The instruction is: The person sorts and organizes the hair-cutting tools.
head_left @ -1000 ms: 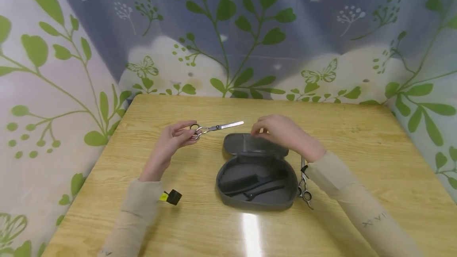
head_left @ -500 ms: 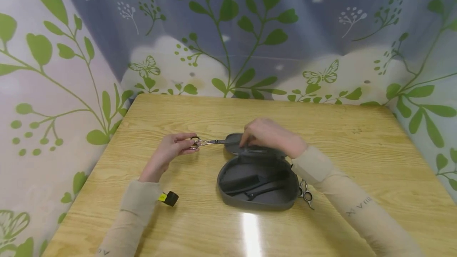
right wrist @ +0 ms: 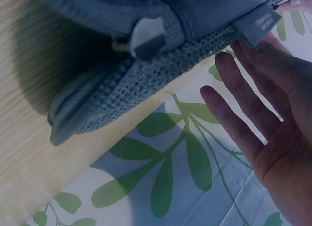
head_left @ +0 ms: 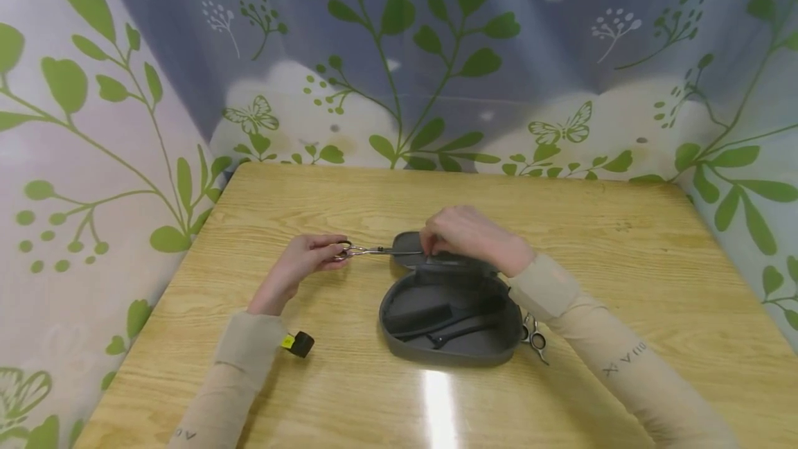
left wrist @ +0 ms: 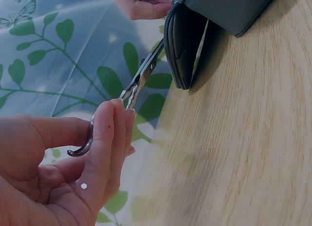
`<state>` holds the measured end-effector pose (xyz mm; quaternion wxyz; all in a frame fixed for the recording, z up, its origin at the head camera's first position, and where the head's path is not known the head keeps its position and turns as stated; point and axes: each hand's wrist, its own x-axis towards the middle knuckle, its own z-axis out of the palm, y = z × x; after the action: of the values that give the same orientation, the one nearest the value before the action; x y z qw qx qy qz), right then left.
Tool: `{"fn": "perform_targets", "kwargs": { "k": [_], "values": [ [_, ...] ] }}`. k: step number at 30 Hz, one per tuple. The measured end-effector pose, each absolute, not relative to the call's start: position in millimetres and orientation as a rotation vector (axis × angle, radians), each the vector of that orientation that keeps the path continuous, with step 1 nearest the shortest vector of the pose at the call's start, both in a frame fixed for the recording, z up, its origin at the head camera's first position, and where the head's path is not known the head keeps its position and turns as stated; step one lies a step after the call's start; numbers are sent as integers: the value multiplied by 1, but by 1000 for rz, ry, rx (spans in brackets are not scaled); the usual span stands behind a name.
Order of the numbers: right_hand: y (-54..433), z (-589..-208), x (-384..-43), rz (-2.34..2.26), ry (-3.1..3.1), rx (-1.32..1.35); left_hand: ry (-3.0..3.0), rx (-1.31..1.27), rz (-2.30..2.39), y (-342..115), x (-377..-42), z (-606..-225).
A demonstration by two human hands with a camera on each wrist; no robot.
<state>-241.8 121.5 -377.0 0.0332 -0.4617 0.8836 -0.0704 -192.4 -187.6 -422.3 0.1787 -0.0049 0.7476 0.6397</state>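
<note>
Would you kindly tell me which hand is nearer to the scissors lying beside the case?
Right. The right hand is at the lid, beyond and left of those scissors; the left hand is farther, left of the case.

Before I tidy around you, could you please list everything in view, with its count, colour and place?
Table: 1, pale wood, lower part of the head view
Printed sheeting: count unclear, white, blue and green, behind and beside the table
Case: 1, dark grey, open on the table
Held scissors: 1, silver, reaching over the lid
Loose scissors: 1, silver, at the case's right
Dark tools: at least 2, black, inside the case
Small object: 1, black and yellow, left of the case
Tag: 1, grey, on the case
Zip pull: 1, grey, on the case
Sleeves: 2, beige, either side of the case
Left hand: 1, bare, gripping the held scissors
Right hand: 1, bare, at the lid
</note>
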Motion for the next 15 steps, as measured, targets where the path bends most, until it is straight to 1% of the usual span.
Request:
{"fn": "perform_targets", "kwargs": {
  "k": [7,15],
  "values": [
    [121,-379,-240,-156,2769,-1513,2113,10,1793,-181,-196,-424],
    [120,-377,-238,-83,2792,-1470,2176,55,1680,-173,-203,-423]
  ]
}}
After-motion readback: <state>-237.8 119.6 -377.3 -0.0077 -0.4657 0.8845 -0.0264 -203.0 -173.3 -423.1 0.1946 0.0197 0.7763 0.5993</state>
